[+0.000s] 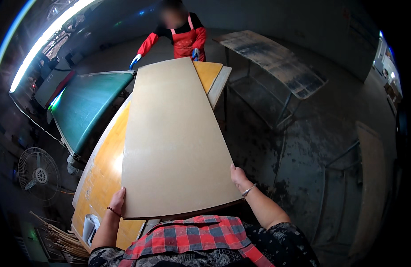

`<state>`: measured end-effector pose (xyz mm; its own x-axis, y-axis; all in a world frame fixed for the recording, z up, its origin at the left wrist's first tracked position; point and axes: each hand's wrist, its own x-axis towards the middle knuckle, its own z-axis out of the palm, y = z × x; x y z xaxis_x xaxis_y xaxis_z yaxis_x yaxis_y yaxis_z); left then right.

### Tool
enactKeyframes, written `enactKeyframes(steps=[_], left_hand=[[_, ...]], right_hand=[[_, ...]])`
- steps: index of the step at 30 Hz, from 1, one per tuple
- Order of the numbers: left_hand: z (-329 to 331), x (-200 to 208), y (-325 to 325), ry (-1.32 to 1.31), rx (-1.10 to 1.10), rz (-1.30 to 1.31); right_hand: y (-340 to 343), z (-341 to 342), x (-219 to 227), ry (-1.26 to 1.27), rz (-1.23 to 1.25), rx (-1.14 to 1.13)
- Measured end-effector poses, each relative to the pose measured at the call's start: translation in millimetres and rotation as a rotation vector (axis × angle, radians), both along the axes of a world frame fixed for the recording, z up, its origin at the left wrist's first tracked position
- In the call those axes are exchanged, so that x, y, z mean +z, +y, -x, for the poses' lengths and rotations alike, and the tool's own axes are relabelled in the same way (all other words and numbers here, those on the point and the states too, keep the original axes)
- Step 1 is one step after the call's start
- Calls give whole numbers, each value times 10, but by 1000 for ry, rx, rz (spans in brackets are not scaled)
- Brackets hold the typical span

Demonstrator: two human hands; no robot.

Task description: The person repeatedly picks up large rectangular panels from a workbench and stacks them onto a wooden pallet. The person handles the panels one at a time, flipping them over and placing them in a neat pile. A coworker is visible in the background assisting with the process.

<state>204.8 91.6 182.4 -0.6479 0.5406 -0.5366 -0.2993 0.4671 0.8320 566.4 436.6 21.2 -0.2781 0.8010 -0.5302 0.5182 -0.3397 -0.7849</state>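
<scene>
A large smooth beige board [172,133] stretches away from me over a yellow-topped table [105,153]. My left hand [118,200] grips its near left edge, thumb on the upper face and the other fingers hidden. On the near right edge my right hand [239,176] is closed, its thumb up and its fingertips out of sight beneath. The near edge lies close to my checked apron [196,233]. Beyond the far end stands a co-worker [183,42] in a red apron and sleeves. One blue-and-white glove [135,61] is by the board's far left corner, the other [195,54] by its far right.
At left a green conveyor belt [92,104] runs up to the table. A standing fan [38,173] and a stack of wooden strips [63,236] are nearer. White paper [90,227] lies on the table's near left. Another table [272,60] stands at right, and a panel [368,191] nearer.
</scene>
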Motion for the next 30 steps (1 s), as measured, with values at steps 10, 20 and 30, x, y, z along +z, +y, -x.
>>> enactKeyframes(steps=[10,20,30], left_hand=[[-31,193,102,-11,-21,-21],[-371,1675,836,339,-305,-438],[-2309,2734,3045,584,-1010,-314]], right_hand=[[-5,-6,76,-47,16,89],[144,733,-459,128,184,37],[-65,963,-191,841,468,-16]])
